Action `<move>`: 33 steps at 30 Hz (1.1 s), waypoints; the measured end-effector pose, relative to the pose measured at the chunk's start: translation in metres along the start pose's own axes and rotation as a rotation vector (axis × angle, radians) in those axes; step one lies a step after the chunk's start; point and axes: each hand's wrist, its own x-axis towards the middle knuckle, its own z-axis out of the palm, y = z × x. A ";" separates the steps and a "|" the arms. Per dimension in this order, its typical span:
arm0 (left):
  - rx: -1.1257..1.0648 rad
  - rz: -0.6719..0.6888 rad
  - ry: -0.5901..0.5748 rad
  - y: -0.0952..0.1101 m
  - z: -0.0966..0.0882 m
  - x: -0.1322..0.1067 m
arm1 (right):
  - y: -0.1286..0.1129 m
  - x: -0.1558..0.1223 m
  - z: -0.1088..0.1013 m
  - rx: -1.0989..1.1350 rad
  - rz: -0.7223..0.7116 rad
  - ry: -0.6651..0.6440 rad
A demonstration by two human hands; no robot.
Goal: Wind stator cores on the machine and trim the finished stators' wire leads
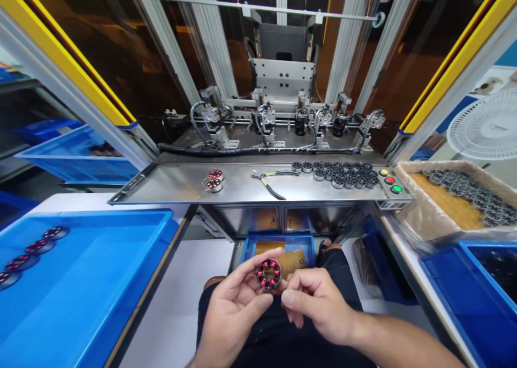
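Note:
My left hand point(232, 309) grips a small round wound stator point(269, 274) with red copper coils, held between thumb and fingers over my lap. My right hand point(317, 300) is pinched beside it at the stator's right edge, fingers curled; what they pinch is too small to make out. Two more wound stators point(214, 180) lie on the steel shelf point(177, 187) ahead. Several unwound dark stator cores point(337, 173) are lined up on the shelf's right part.
Cutting pliers point(269, 180) lie mid-shelf. Yellow, red and green buttons point(390, 180) sit at its right end. A blue tray point(100, 271) at left holds several wound stators point(30, 252). A lined box of cores point(464, 195) stands right, with a blue bin point(480, 298) below it. Winding machine heads point(283, 120) stand behind.

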 end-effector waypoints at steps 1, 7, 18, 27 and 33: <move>0.027 0.022 0.028 0.000 0.001 0.000 | 0.000 0.000 0.000 -0.026 -0.008 0.001; 0.529 0.447 0.170 -0.012 -0.003 -0.004 | -0.011 0.003 -0.004 -0.400 -0.375 0.139; 0.458 0.266 0.133 -0.008 -0.001 -0.003 | 0.000 0.004 0.007 -0.276 -0.410 0.238; 0.603 0.486 0.103 -0.006 0.002 -0.002 | -0.009 0.006 0.007 -0.249 -0.422 0.124; 0.529 0.498 0.131 -0.007 0.005 0.001 | 0.001 0.008 0.017 -0.079 -0.244 0.248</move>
